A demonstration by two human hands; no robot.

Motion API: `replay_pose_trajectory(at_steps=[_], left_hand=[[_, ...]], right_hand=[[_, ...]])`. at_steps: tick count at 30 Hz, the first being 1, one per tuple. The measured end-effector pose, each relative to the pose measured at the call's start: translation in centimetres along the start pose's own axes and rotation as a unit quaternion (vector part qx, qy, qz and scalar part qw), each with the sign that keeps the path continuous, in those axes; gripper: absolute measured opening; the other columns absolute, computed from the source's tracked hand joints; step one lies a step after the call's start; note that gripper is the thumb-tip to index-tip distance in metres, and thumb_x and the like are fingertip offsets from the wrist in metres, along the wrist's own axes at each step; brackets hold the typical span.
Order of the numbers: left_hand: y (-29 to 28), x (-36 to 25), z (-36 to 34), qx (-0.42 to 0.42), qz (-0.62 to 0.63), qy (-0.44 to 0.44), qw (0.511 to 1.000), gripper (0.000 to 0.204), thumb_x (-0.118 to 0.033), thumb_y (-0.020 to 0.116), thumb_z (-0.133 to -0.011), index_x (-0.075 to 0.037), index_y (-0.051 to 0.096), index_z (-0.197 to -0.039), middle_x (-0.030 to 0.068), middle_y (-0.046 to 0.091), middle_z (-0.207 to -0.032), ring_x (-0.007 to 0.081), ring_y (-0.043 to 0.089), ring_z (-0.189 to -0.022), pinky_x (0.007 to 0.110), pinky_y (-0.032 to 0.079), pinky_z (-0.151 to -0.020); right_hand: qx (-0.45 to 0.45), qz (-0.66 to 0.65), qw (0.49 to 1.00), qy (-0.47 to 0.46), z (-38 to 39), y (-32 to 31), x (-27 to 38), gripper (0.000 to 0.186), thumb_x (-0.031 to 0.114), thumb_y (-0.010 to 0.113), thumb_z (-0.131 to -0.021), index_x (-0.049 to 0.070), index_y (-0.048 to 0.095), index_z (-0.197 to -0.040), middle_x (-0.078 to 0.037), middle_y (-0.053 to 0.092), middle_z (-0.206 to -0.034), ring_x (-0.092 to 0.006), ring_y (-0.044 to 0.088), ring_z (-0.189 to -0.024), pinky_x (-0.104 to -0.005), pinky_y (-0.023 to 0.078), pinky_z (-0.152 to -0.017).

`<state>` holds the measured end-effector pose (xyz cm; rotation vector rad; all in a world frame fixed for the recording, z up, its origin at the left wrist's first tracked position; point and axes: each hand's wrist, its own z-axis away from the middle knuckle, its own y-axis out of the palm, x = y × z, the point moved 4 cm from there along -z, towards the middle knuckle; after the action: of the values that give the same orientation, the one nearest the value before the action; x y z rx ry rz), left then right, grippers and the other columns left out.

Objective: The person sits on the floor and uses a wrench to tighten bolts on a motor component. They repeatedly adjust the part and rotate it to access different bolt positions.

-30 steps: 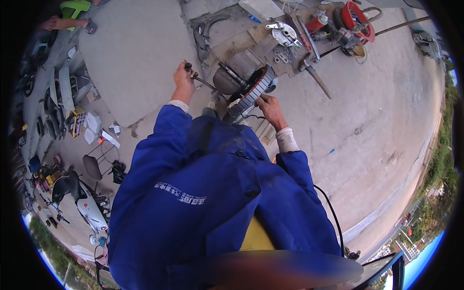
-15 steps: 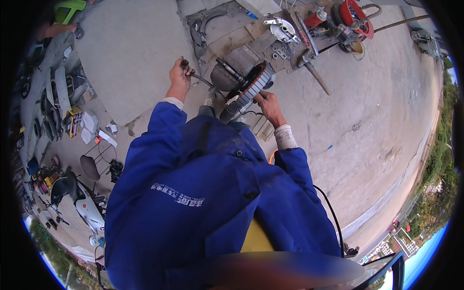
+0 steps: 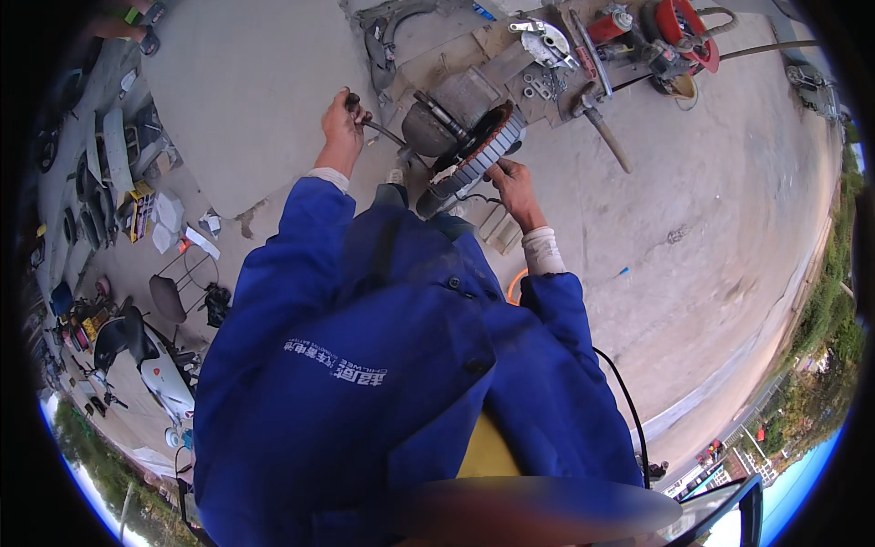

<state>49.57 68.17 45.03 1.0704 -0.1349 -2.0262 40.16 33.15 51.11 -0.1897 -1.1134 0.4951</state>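
Note:
My left hand (image 3: 344, 128) is closed round the knobbed end of a metal rod (image 3: 387, 134), which looks like a vise handle. This rod runs to a heavy, rounded grey metal body (image 3: 428, 130) that resembles a bench vise. Beside that body stands a motor stator (image 3: 478, 162), a ring of grey metal segments with copper-coloured windings along its edge, tilted on its side. My right hand (image 3: 513, 189) has its thumb and fingers pinched at the stator's near right rim, by a dark cable (image 3: 476, 197). Just what those fingertips grip is partly hidden.
Beyond the stator lie a hammer (image 3: 602, 132), a silver brake plate (image 3: 547, 43), nuts and washers (image 3: 538, 87), a red spray can (image 3: 610, 25) and a red basin (image 3: 679, 32). Motorcycle parts (image 3: 114, 159) and a parked scooter (image 3: 164, 374) stand at left.
My left hand has shifted slightly up with the rod's end, and more of the rod shows. My right hand stays at the stator's rim. The whole view has moved a little.

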Motion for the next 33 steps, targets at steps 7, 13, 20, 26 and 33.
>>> replay_pose_trajectory(at_steps=[7, 13, 20, 26, 33], left_hand=[[0.1, 0.1, 0.1, -0.011, 0.008, 0.013, 1.0, 0.03, -0.029, 0.063, -0.098, -0.01, 0.055, -0.077, -0.0013, 0.034, -0.052, 0.015, 0.035, -0.05, 0.037, 0.04, -0.064], [-0.2, 0.0, 0.1, -0.015, 0.015, 0.018, 1.0, 0.029, -0.028, 0.063, -0.098, -0.007, 0.056, -0.078, 0.0, 0.036, -0.055, 0.0155, 0.037, -0.052, 0.038, 0.042, -0.063], [-0.5, 0.3, -0.8, -0.032, 0.016, 0.046, 0.998, 0.028, -0.027, 0.063, -0.098, -0.005, 0.058, -0.081, 0.0005, 0.037, -0.055, 0.0167, 0.037, -0.052, 0.04, 0.043, -0.063], [-1.1, 0.8, -1.7, -0.018, 0.024, 0.045, 0.999, 0.029, -0.028, 0.062, -0.099, -0.007, 0.057, -0.08, 0.0002, 0.036, -0.055, 0.0165, 0.037, -0.053, 0.038, 0.042, -0.064], [-0.6, 0.0, 0.3, -0.001, 0.025, 0.027, 0.999, 0.03, -0.028, 0.062, -0.1, -0.013, 0.052, -0.076, -0.0009, 0.035, -0.055, 0.016, 0.037, -0.054, 0.037, 0.041, -0.066]], right_hand=[[0.015, 0.001, 1.0, 0.011, 0.2, -0.2, 0.7, 0.044, 0.039, 0.062, -0.099, -0.005, 0.07, -0.094, -0.013, 0.062, -0.072, -0.0212, 0.059, -0.07, -0.0366, 0.048, -0.069], [0.012, 0.004, 1.0, 0.016, -0.2, -0.1, 0.6, 0.046, 0.039, 0.064, -0.098, -0.006, 0.07, -0.092, -0.013, 0.063, -0.072, -0.021, 0.058, -0.069, -0.0365, 0.047, -0.069], [0.027, 0.004, 0.999, 0.02, -0.4, -0.1, 0.3, 0.046, 0.038, 0.063, -0.099, -0.006, 0.07, -0.093, -0.014, 0.063, -0.071, -0.0219, 0.057, -0.068, -0.0372, 0.047, -0.068], [0.023, 0.03, 0.999, 0.009, 0.0, -0.5, 1.2, 0.044, 0.038, 0.061, -0.1, -0.005, 0.071, -0.095, -0.016, 0.067, -0.077, -0.0251, 0.063, -0.074, -0.0382, 0.049, -0.073], [0.012, 0.026, 0.999, 0.023, 0.1, -0.1, 0.2, 0.049, 0.044, 0.064, -0.097, -0.004, 0.069, -0.094, -0.027, 0.065, -0.082, -0.0405, 0.064, -0.077, -0.0447, 0.049, -0.072]])
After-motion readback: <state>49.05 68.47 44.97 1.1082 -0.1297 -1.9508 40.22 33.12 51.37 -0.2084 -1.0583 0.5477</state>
